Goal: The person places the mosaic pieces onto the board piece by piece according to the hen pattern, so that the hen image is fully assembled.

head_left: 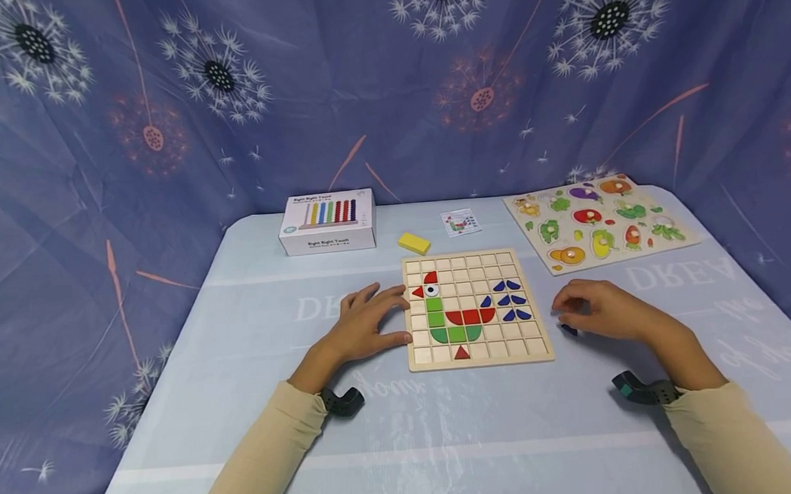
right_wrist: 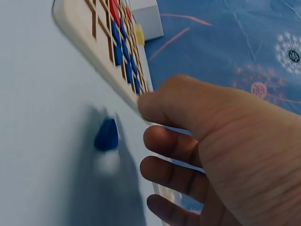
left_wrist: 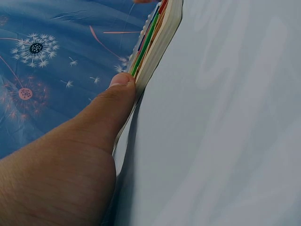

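A square wooden grid board (head_left: pixel 534 348) lies mid-table with coloured pieces set in it like a bird: red, green and blue shapes and an eye tile (head_left: pixel 431 290). My left hand (head_left: pixel 366 328) is spread at the board's left edge; in the left wrist view its thumb (left_wrist: pixel 123 87) touches the rim. To the right of the board is my right hand (head_left: pixel 599 308), fingers loosely bent, nothing visible between them. Close below those fingers is a small blue piece (right_wrist: pixel 107 135), blurred in the right wrist view; it looks dark in the head view.
Behind the board lie a yellow block (head_left: pixel 414 243) and a small picture card (head_left: pixel 460 222) of a similar bird. A white toy box (head_left: pixel 327 222) stands back left. At the back right a vegetable puzzle board (head_left: pixel 605 223) rests on the table. A blue dandelion-print cloth (head_left: pixel 358 75) hangs behind.
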The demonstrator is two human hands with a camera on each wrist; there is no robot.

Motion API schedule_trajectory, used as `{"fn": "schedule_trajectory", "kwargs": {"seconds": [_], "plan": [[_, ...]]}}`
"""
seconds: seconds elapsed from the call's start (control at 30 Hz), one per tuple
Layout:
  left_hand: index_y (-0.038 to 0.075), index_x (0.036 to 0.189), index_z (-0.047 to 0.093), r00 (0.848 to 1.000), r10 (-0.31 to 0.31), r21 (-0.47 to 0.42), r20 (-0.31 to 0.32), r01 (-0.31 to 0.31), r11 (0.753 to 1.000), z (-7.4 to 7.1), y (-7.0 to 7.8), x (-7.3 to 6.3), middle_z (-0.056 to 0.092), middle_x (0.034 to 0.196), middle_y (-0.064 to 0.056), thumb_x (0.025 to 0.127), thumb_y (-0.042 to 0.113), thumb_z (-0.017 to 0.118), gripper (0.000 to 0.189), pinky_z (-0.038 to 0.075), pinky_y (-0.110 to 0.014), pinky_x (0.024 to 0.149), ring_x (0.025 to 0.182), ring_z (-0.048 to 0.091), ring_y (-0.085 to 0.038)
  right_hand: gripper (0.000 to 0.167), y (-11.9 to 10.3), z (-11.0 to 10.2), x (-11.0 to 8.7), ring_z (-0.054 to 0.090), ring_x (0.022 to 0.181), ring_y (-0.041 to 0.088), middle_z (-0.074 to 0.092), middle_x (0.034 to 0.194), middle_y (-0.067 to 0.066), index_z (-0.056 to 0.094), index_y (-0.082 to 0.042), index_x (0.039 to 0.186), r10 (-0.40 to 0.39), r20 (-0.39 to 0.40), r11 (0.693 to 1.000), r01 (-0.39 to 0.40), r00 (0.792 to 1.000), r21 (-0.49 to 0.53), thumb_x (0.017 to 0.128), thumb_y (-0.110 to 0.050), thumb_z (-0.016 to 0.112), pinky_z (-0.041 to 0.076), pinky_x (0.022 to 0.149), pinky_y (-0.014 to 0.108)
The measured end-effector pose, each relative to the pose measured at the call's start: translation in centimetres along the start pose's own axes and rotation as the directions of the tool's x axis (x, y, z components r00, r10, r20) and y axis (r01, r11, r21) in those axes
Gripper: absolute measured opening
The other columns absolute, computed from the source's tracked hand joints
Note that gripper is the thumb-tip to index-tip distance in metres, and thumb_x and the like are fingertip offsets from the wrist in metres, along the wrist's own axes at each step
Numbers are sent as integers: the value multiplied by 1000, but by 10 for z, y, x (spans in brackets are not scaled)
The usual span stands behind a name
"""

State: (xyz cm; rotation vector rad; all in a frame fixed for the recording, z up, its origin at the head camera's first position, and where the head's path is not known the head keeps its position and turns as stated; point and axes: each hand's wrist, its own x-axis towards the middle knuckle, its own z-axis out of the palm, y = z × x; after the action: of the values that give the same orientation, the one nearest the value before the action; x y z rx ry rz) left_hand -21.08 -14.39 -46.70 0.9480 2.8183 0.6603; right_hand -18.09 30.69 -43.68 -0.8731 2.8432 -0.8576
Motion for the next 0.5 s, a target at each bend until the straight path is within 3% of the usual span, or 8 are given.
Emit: {"fn": "schedule_trajectory", "kwargs": {"seconds": [0.27,0.5], "plan": [[32,136,57,1000,-4,10,-1,4,1000,0,0,1,33,162,9,90,62,67,56,13,-58,111,150,17,-36,32,7,0,-20,58,81,8,61,90,-14,70,-19,95,-20,-2,1000,20,1000,-10,74,-8,91,52,74,24],[32,136,57,1000,-7,3,7,7,1000,1,0,0,33,162,10,90,63,67,56,13,-58,111,150,17,-35,33,10,4,-24,59,83,8,64,93,-12,74,-17,99,-49,-32,998,50,998,28,76,5,85,50,75,21]]}}
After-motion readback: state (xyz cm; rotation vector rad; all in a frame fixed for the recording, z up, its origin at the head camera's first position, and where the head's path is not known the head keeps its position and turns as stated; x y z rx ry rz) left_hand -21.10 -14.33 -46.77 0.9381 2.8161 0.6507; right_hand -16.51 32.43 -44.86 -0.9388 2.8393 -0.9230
